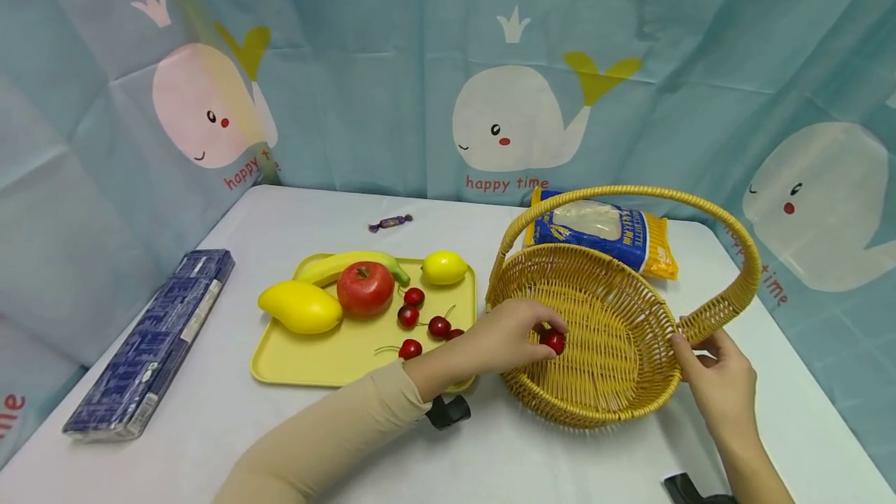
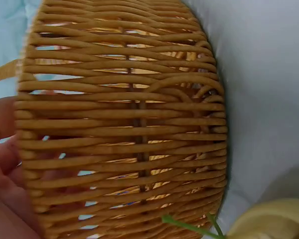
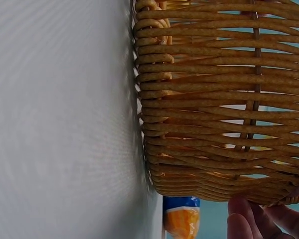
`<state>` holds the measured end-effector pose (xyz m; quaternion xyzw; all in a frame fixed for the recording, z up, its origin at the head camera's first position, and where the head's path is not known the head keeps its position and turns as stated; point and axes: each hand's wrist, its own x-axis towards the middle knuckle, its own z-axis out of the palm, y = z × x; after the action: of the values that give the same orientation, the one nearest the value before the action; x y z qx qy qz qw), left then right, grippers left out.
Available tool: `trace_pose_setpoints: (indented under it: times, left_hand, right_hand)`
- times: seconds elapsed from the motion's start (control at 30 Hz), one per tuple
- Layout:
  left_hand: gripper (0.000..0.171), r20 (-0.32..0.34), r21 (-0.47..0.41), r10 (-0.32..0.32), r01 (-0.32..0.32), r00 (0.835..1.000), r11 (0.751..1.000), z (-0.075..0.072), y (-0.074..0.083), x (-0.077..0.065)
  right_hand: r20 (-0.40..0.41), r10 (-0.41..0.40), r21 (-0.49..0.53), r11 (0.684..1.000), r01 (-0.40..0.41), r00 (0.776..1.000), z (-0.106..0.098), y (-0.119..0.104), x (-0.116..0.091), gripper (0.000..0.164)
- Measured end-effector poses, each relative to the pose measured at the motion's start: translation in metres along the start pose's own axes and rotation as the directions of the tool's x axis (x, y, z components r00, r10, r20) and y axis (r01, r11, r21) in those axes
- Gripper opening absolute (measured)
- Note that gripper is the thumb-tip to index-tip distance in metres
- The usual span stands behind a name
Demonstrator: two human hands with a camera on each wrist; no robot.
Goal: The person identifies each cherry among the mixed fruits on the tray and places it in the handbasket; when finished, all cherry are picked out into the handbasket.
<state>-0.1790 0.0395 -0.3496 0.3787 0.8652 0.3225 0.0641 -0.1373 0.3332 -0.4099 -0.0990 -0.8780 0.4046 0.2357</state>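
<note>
In the head view my left hand reaches over the near-left rim of a wicker basket and pinches a red cherry inside it. My right hand grips the basket's right rim by the foot of its arched handle. Left of the basket lies a yellow tray with several more cherries, a red apple, a banana, a lemon and a yellow mango. The left wrist view shows the left hand partly hidden behind the weave.
Behind the basket is a blue and yellow food packet. A wrapped candy sits beyond the tray. At the left edge of the white table lies a long dark-blue pack. A whale-print curtain stands behind.
</note>
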Motion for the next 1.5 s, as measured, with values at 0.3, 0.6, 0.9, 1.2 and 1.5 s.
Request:
trace_pose_setpoints:
  times: [0.3, 0.6, 0.9, 1.2, 1.5]
  left_hand:
    - [0.026, 0.084, 0.266, -0.044, 0.02, 0.995, 0.964, 0.014, 0.008, 0.013]
    - [0.023, 0.156, 0.329, -0.128, 0.07, 0.979, 0.942, 0.019, 0.008, 0.02]
    - [0.016, 0.174, 0.369, -0.137, 0.064, 0.975, 0.927, 0.026, 0.005, 0.026]
    - [0.03, 0.179, 0.358, -0.151, 0.078, 0.972, 0.93, 0.022, 0.008, 0.023]
    - [0.031, 0.083, 0.258, -0.043, 0.02, 0.996, 0.966, -0.021, 0.02, -0.011]
  right_hand:
    - [-0.002, 0.021, -0.002, 1.0, -0.021, 1.0, -0.003, -0.005, -0.003, 0.032]
    - [-0.006, 0.033, 0.014, 0.999, -0.033, 0.999, -0.004, -0.022, -0.006, 0.031]
    - [0.003, 0.02, -0.01, 1.0, -0.02, 1.0, -0.002, -0.007, -0.002, 0.035]
    - [0.011, 0.016, 0.008, 1.0, -0.016, 1.0, 0.001, 0.01, 0.001, 0.037]
    - [0.017, 0.008, 0.011, 1.0, -0.008, 1.0, -0.001, 0.003, 0.001, 0.037]
